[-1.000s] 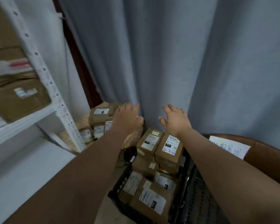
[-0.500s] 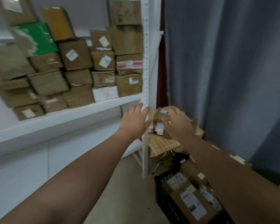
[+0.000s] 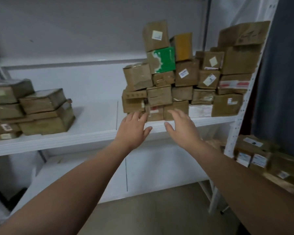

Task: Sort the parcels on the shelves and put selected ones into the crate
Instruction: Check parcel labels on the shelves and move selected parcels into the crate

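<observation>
The white shelf is loaded at both ends. At its right end, against the post, a tall stack of brown taped boxes rises several rows high, with one green parcel near the top (many boxes bear small white labels). At the left end lies a lower pile of flatter boxes, well apart from the stack. Both hands reach toward the stack's bottom row. The left hand and right hand are empty, fingers straight and slightly spread; whether the fingertips touch the boxes cannot be told. Beyond the post, before a dark curtain, more labelled parcels sit lower down, blurred.
</observation>
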The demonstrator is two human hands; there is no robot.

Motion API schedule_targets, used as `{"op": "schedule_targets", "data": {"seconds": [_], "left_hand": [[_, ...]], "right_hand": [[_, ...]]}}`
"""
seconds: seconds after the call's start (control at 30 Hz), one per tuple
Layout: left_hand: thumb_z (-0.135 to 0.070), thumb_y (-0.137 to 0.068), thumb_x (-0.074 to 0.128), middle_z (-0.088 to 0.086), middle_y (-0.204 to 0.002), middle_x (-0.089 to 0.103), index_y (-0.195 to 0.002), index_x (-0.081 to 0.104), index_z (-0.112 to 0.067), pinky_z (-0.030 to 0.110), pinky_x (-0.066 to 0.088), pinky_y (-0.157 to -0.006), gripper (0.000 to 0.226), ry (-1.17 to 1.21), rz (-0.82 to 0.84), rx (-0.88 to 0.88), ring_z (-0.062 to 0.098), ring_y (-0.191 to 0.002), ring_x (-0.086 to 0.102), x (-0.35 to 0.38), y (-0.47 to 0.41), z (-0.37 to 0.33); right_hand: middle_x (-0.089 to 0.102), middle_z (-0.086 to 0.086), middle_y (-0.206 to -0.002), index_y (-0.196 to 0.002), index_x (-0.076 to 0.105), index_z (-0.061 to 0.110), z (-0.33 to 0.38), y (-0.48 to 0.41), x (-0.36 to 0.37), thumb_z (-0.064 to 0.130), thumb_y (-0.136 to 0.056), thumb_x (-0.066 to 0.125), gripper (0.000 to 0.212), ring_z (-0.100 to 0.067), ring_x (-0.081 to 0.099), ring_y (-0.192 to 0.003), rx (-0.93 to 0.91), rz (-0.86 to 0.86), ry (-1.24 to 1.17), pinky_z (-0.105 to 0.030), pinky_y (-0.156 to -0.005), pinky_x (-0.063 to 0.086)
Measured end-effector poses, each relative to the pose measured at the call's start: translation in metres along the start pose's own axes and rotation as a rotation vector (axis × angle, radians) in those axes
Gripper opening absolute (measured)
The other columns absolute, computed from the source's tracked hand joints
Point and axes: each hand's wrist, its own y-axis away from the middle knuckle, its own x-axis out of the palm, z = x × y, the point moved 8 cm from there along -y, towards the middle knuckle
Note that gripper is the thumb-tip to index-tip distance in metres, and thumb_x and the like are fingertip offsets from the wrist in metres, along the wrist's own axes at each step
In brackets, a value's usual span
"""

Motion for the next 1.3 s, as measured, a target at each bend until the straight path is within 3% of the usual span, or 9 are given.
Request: {"op": "schedule_targets", "data": {"seconds": [0.2, 0.4, 0.53, 0.77, 0.93, 1.1, 1.2, 1.3], "left_hand": [[-0.046, -0.099, 0.038, 0.011, -0.156, 0.024, -0.150, 0.024, -0.019, 0.039, 0.021, -0.114, 0.059, 0.005, -0.036, -0.061, 0.029, -0.143, 0.023, -0.028, 0.009, 0.105], [-0.045, -0.099, 0.040, 0.010, -0.156, 0.023, -0.150, 0.024, -0.018, 0.038, 0.022, -0.115, 0.060, 0.080, -0.070, -0.051, 0.027, -0.142, 0.022, -0.042, -0.018, 0.144], [-0.045, -0.099, 0.040, 0.008, -0.157, 0.023, -0.150, 0.023, -0.020, 0.037, 0.023, -0.114, 0.059, 0.120, -0.105, -0.029, 0.026, -0.142, 0.023, -0.047, -0.045, 0.148], [-0.044, -0.098, 0.042, 0.007, -0.156, 0.024, -0.150, 0.023, -0.021, 0.038, 0.026, -0.113, 0.060, 0.140, -0.196, 0.054, 0.026, -0.142, 0.024, -0.067, -0.123, 0.127], [-0.043, -0.098, 0.044, 0.008, -0.155, 0.026, -0.149, 0.026, -0.022, 0.038, 0.028, -0.112, 0.058, 0.147, -0.294, 0.096, 0.026, -0.140, 0.027, -0.084, -0.194, 0.107], [-0.045, -0.098, 0.043, 0.006, -0.156, 0.024, -0.150, 0.023, -0.025, 0.036, 0.025, -0.113, 0.059, 0.150, -0.343, 0.089, 0.023, -0.142, 0.024, -0.092, -0.258, 0.101], [-0.046, -0.099, 0.041, 0.005, -0.156, 0.025, -0.150, 0.022, -0.024, 0.036, 0.027, -0.112, 0.059, 0.137, -0.389, 0.091, 0.023, -0.141, 0.026, -0.104, -0.284, 0.104], [-0.044, -0.100, 0.038, 0.005, -0.153, 0.033, -0.150, 0.023, -0.022, 0.036, 0.033, -0.108, 0.057, 0.185, -0.362, 0.108, 0.023, -0.136, 0.035, -0.109, -0.302, 0.106]], "right_hand": [[0.037, -0.003, -0.150, -0.143, 0.039, 0.017, 0.078, -0.041, 0.022, 0.031, -0.097, 0.049, 0.049, -0.023, 0.032, -0.138, -0.053, -0.059, -0.066, -0.042, -0.112, 0.031], [0.036, -0.003, -0.151, -0.143, 0.039, 0.019, 0.096, -0.071, 0.016, 0.030, -0.097, 0.049, 0.048, -0.022, 0.033, -0.138, -0.048, -0.115, -0.053, -0.043, -0.112, 0.033], [0.030, -0.004, -0.154, -0.144, 0.037, 0.019, 0.094, -0.098, 0.006, 0.028, -0.098, 0.049, 0.050, -0.023, 0.026, -0.141, -0.039, -0.133, -0.018, -0.040, -0.113, 0.028], [0.014, -0.008, -0.160, -0.148, 0.026, 0.024, 0.080, -0.175, -0.040, 0.039, -0.092, 0.057, 0.066, -0.029, 0.014, -0.146, 0.014, -0.268, 0.115, -0.047, -0.118, 0.022], [0.003, -0.015, -0.160, -0.150, 0.020, 0.029, 0.069, -0.245, -0.078, 0.053, -0.088, 0.057, 0.076, -0.037, 0.007, -0.146, 0.025, -0.359, 0.250, -0.051, -0.119, 0.010], [-0.014, -0.017, -0.159, -0.152, 0.006, 0.031, 0.066, -0.312, -0.114, 0.077, -0.081, 0.043, 0.093, -0.042, -0.004, -0.146, 0.035, -0.465, 0.462, -0.058, -0.117, -0.004], [-0.009, -0.019, -0.159, -0.152, 0.008, 0.030, 0.066, -0.340, -0.123, 0.086, -0.075, 0.037, 0.099, -0.044, 0.010, -0.145, 0.041, -0.474, 0.514, -0.058, -0.116, 0.003], [0.019, -0.021, -0.154, -0.145, 0.025, 0.024, 0.059, -0.353, -0.117, 0.077, -0.077, 0.051, 0.091, -0.040, 0.033, -0.134, 0.057, -0.436, 0.406, -0.051, -0.108, 0.032]]}}
